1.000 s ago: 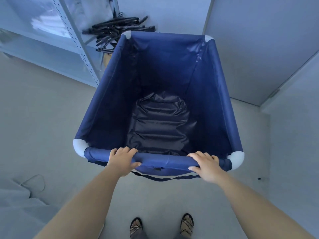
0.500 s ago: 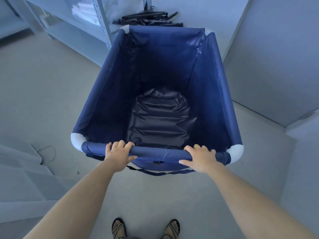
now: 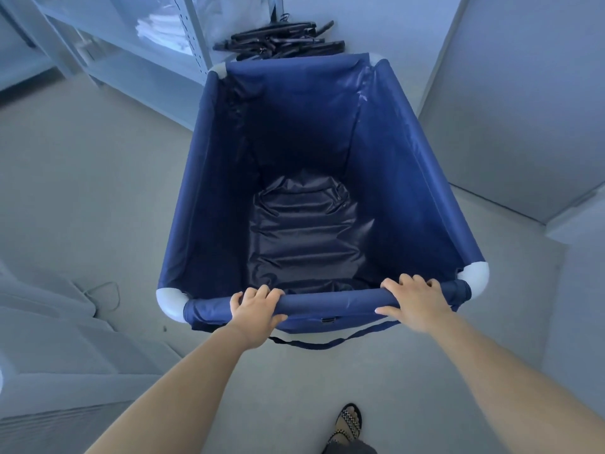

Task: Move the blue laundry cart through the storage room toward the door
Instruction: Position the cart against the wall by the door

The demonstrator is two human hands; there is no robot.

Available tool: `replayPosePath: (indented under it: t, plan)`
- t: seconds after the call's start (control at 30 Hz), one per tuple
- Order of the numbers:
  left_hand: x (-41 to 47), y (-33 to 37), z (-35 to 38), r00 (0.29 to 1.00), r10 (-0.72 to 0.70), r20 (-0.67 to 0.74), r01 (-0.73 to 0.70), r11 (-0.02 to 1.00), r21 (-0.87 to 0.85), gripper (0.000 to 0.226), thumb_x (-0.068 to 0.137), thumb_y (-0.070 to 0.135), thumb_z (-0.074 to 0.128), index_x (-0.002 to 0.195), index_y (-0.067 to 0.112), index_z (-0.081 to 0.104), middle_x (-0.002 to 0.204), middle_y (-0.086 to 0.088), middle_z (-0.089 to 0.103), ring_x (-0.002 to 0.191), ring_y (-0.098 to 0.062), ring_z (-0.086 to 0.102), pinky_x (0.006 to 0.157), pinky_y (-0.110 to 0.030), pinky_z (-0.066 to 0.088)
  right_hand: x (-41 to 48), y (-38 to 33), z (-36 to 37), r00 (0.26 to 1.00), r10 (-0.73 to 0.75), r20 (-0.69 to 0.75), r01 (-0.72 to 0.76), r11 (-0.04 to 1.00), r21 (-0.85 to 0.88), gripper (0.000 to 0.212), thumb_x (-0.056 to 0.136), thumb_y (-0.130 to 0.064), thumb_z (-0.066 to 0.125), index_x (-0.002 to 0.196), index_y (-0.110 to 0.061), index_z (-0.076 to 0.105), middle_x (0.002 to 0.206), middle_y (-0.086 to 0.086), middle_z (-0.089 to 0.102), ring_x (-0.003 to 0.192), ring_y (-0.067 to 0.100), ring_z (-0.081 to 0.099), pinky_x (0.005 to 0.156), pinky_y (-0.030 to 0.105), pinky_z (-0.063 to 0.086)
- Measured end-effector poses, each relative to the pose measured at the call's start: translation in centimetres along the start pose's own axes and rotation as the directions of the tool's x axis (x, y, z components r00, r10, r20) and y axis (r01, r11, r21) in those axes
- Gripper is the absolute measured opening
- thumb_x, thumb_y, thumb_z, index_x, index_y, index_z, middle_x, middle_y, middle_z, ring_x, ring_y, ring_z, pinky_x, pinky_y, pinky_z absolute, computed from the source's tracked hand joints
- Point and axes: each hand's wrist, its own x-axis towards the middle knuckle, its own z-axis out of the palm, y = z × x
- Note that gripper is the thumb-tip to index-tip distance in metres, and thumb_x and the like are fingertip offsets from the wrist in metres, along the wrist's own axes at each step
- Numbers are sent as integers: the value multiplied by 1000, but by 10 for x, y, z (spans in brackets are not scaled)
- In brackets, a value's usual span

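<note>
The blue laundry cart [image 3: 406, 172] fills the middle of the view, a deep fabric bin with white corner caps and a dark crumpled liner at its bottom. My left hand [image 3: 253, 311] grips the near top rail left of centre. Further right on that same rail, my right hand [image 3: 415, 303] is closed over it, close to the white corner cap. Both arms stretch forward from the bottom of the view. Nothing lies inside the cart apart from the liner.
A metal shelving unit [image 3: 193, 37] with folded white linen stands at the far left. A pile of black hangers [image 3: 284, 44] lies past the cart's far edge. A grey wall panel [image 3: 510, 103] is close on the right. Pale bulky shapes [image 3: 49, 348] and a cord sit at left.
The cart and my hands have shifted right and turned in the view, so more floor and shelving shows at left. The right wall is now nearer the cart. Both grips are unchanged.
</note>
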Motion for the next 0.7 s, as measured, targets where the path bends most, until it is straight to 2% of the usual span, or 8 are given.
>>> replayPosePath:
  t: [0.17, 0.33, 0.5, 0.7]
  plan:
    - [-31, -13, 10, 993, 104, 63, -105, 994, 11, 41, 97, 42, 38, 136, 31, 30, 128, 4, 42, 121, -21, 37, 112, -42, 19, -44, -24, 23, 996, 88, 26, -88, 996, -1, 50, 84, -69, 39, 118, -32, 40, 110, -2, 52, 104, 22, 47, 95, 45, 36]
    - [-61, -39, 23, 967, 237, 96, -247, 963, 107, 44, 98, 39, 37, 139, 27, 26, 132, 1, 39, 123, -24, 36, 111, -44, 19, -100, -70, 49, 975, 220, 45, -222, 974, 49, 52, 83, -70, 41, 117, -32, 41, 111, -2, 53, 107, 22, 48, 94, 44, 37]
    - [-86, -75, 33, 935, 349, 53, -353, 913, 205, 45, 96, 46, 37, 137, 28, 30, 128, 2, 43, 119, -23, 39, 107, -42, 23, -155, -132, 77, 938, 344, 32, -345, 927, 148, 52, 83, -70, 40, 119, -33, 41, 110, -3, 52, 105, 23, 47, 92, 46, 35]
    - [-111, -114, 34, 915, 387, 114, -403, 872, 278, 52, 93, 55, 33, 138, 29, 30, 133, 3, 44, 124, -24, 39, 113, -45, 19, -204, -215, 103, 909, 415, 39, -409, 871, 272, 55, 84, -69, 40, 124, -31, 40, 113, -2, 51, 103, 23, 47, 87, 44, 36]
